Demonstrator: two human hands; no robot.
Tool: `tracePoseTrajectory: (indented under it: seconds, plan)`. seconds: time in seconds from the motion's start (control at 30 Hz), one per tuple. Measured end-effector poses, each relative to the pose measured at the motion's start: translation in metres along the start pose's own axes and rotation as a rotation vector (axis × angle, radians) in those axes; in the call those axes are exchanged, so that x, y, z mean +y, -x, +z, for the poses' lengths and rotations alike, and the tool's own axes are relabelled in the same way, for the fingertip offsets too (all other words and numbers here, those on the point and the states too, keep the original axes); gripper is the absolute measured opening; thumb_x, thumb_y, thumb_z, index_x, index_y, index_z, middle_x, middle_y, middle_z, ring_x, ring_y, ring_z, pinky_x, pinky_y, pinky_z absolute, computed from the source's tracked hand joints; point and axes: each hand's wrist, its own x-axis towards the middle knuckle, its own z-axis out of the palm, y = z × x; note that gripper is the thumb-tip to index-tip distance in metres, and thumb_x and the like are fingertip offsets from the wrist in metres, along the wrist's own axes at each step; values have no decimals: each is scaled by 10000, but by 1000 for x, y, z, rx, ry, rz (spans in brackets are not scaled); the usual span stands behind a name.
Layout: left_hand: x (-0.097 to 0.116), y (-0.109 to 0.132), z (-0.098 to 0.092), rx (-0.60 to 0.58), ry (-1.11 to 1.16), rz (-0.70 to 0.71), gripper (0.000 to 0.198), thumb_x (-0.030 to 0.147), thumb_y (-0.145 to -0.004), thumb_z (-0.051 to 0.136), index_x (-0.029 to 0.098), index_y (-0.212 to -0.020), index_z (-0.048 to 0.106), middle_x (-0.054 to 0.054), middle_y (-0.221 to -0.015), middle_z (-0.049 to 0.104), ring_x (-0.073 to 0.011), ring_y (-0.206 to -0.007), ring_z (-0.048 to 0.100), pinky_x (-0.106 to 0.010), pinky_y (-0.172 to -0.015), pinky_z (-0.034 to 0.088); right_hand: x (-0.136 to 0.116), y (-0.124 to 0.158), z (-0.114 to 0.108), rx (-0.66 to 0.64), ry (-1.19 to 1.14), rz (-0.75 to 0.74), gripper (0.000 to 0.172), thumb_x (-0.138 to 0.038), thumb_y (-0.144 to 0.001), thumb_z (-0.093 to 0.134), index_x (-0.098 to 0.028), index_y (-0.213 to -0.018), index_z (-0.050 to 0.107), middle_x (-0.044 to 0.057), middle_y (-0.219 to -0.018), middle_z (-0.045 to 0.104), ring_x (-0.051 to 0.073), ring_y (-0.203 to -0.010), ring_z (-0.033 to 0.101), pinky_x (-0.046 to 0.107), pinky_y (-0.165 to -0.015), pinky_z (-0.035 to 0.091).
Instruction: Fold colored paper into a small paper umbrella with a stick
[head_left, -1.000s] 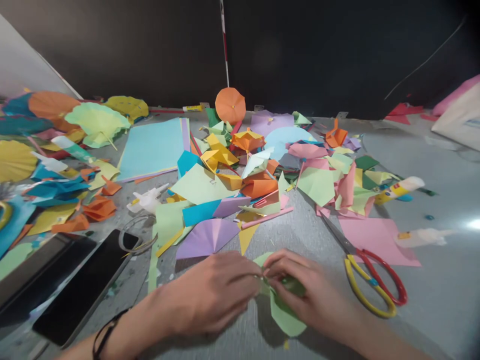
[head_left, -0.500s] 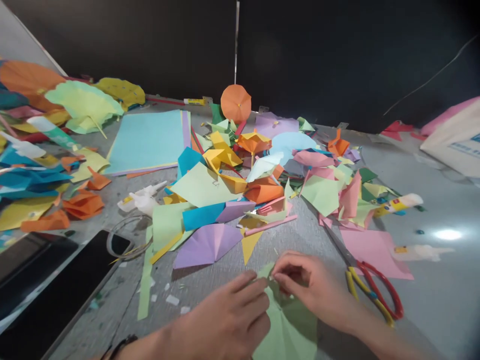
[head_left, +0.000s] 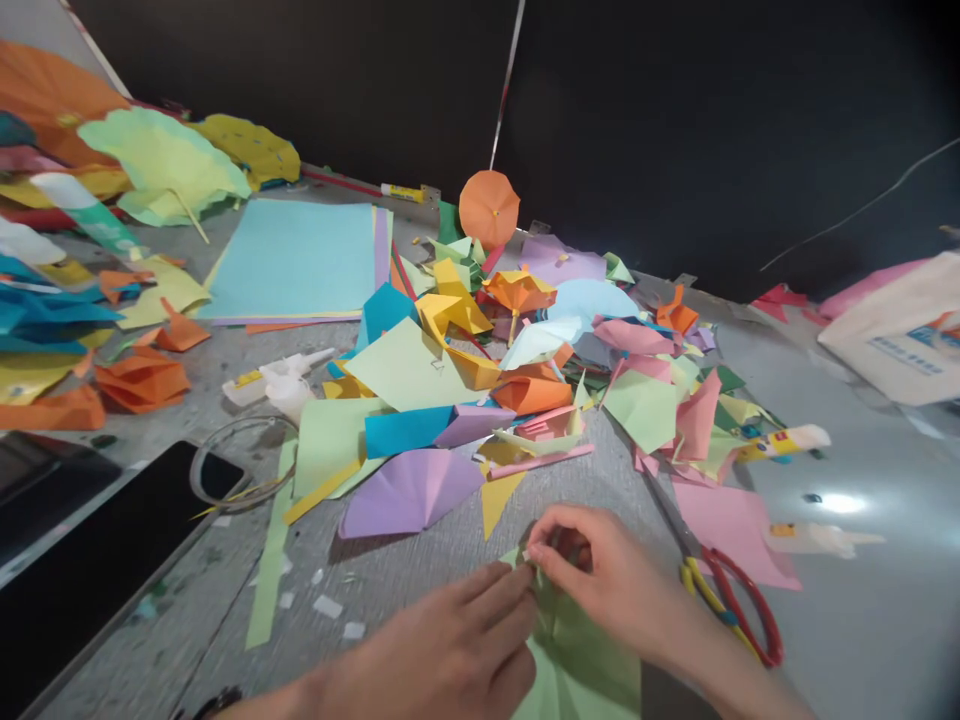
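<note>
A creased sheet of light green paper lies at the front of the table, its upper edge under both hands. My right hand pinches with thumb and forefinger at that edge; a tiny pale bit shows at the fingertips, too small to name. My left hand rests over the left side of the sheet, fingers bent and close together, their tips meeting the right hand's fingertips. What lies under the left fingers is hidden. Beyond the hands are a purple pleated paper fan and a yellow paper triangle.
Scissors with red and yellow handles lie right of my right hand, by a pink sheet. A phone and a tape ring are on the left. Folded coloured papers heap across the middle, beside stacked blue sheets.
The view has tilted and shifted a little. Both hands stay at the green paper's upper edge, and the left fingertips have come closer to the right ones.
</note>
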Motion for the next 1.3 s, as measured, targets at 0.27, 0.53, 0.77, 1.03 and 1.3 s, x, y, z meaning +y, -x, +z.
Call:
tracePoseTrajectory:
  seconds: [0.27,0.53,0.77,1.03,1.3]
  plan:
    - [-1,-1,2,32,63,-24,106,227,-972,672,136,-958,725,-142,-1165,771,-261,-1061,692,-369,-967,569,-4,-3,7,-8,27,90,181,-310,-989,604,-211,-878,707,24,-835,735,194,-782,670,291,-659,487]
    - [2,-1,4,90,71,-87,116,126,-977,611,148,-950,722,-100,-1080,796,-232,-1002,702,-350,-1006,528,-9,2,17,73,63,91,153,-181,-953,604,-202,-825,685,24,-823,727,183,-746,674,297,-691,511]
    - [6,2,16,101,43,-100,151,227,-995,602,169,-893,696,-93,-1116,792,-243,-1037,691,-400,-1036,504,-18,5,22,115,84,172,180,-192,-988,581,-207,-841,684,13,-843,725,178,-777,669,293,-731,509]
    - [8,4,16,154,50,-160,113,201,-972,629,177,-884,696,-84,-1121,781,-276,-1110,679,-477,-1105,465,-15,5,23,127,95,152,190,-149,-978,573,-209,-835,684,6,-830,720,168,-747,669,282,-706,513]
    - [9,7,15,113,46,-142,150,229,-987,572,172,-984,711,-113,-1218,769,-334,-1257,655,-537,-1155,470,-13,7,28,188,143,103,205,-95,-960,578,-214,-830,682,2,-825,719,165,-745,681,271,-688,516]
